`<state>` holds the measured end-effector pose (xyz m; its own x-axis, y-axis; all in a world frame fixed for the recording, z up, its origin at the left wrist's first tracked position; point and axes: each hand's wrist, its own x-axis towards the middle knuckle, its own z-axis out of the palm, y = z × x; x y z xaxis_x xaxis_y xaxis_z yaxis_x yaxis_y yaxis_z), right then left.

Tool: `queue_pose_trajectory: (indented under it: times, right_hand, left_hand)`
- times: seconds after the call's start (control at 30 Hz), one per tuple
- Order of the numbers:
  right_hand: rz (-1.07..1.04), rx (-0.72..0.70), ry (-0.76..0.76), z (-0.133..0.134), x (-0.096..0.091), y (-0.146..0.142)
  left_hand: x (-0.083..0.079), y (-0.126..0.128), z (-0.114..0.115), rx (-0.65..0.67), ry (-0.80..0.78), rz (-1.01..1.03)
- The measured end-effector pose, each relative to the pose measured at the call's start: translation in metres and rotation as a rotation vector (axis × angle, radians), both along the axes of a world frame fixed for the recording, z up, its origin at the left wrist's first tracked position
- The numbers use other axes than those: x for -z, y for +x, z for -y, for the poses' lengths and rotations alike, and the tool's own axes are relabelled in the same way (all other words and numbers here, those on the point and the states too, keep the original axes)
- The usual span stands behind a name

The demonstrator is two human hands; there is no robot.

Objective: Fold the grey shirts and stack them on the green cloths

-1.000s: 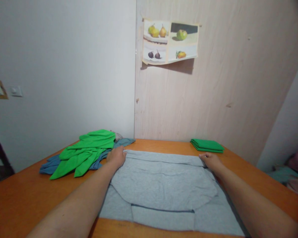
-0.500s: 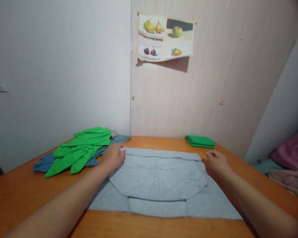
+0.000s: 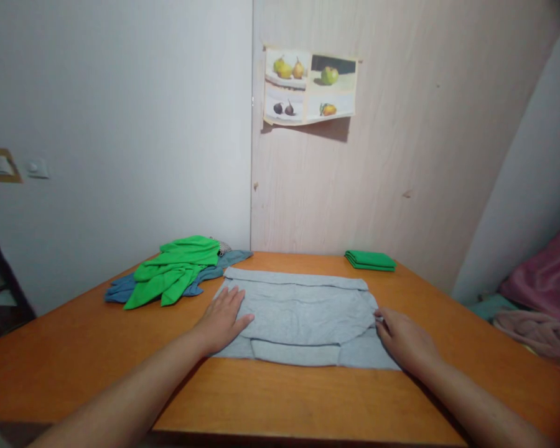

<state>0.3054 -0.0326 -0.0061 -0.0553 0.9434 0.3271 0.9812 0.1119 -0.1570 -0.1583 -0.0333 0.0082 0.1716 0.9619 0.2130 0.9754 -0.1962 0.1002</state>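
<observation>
A light grey garment [image 3: 303, 311], partly folded over itself, lies flat across the middle of the orange-brown table [image 3: 261, 401]. Its far edge is turned into a narrow band, and a rectangular flap shows at the near edge. My left hand [image 3: 224, 317] rests palm down on the garment's left side, fingers stretched out. At the right edge, my right hand [image 3: 404, 336] has its thumb and fingers closed on the cloth. Just what part of the fabric it pinches is partly hidden by the fingers.
At the back left lies a loose heap with a bright green cloth [image 3: 180, 267] over a blue cloth [image 3: 121, 289]. A folded green cloth [image 3: 371, 260] sits at the back right. The wall stands behind the table. Pink fabric [image 3: 541, 277] lies beyond its right side.
My left hand has moved from the far left corner to lie flat on the left side. My right hand has come nearer and gripped the right edge. The far band lies straighter.
</observation>
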Motion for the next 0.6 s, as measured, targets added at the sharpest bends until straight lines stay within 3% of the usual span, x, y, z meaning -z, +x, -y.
queue_pose_trajectory:
  times: [0.37, 0.5, 0.6]
  right_hand:
    - [0.003, -0.048, -0.03, 0.055, 0.002, 0.015]
    - [-0.039, -0.035, -0.06, 0.053, -0.011, 0.02]
    - [-0.086, 0.004, -0.015, 0.037, -0.025, 0.016]
  left_hand:
    - [0.004, -0.015, 0.052, 0.058, -0.127, -0.022]
    - [-0.003, -0.016, 0.052, 0.063, -0.157, -0.009]
    - [-0.017, -0.006, 0.042, 0.089, -0.058, 0.008]
